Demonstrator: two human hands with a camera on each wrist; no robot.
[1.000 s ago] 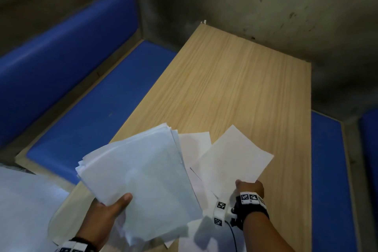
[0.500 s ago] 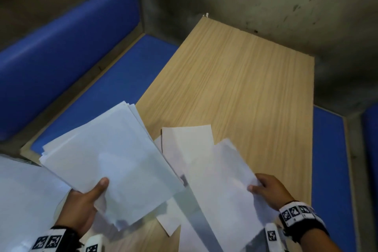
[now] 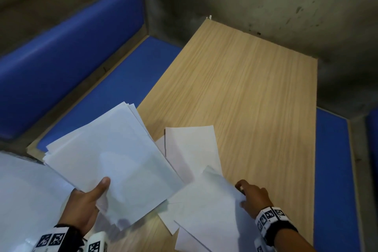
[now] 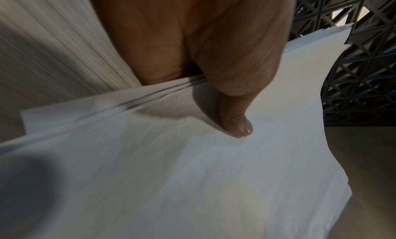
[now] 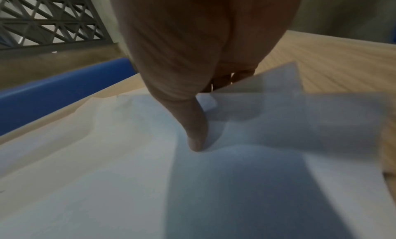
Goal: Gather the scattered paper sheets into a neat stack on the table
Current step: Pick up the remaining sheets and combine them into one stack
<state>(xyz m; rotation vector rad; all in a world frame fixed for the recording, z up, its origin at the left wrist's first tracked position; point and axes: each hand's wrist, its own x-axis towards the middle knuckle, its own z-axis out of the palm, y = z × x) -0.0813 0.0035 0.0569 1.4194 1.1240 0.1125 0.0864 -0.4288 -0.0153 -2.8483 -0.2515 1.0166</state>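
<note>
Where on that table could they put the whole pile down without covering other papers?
The far half of the wooden table, between the grey wall and the loose sheets, is bare. The near end is crowded: the left hand grips the stack, and the right hand pinches another sheet.

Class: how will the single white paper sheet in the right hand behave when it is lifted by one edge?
Probably floppy: the white paper sheet already bows beside the right hand. Likely very light and thin, so it may slide off the wooden table.
</note>
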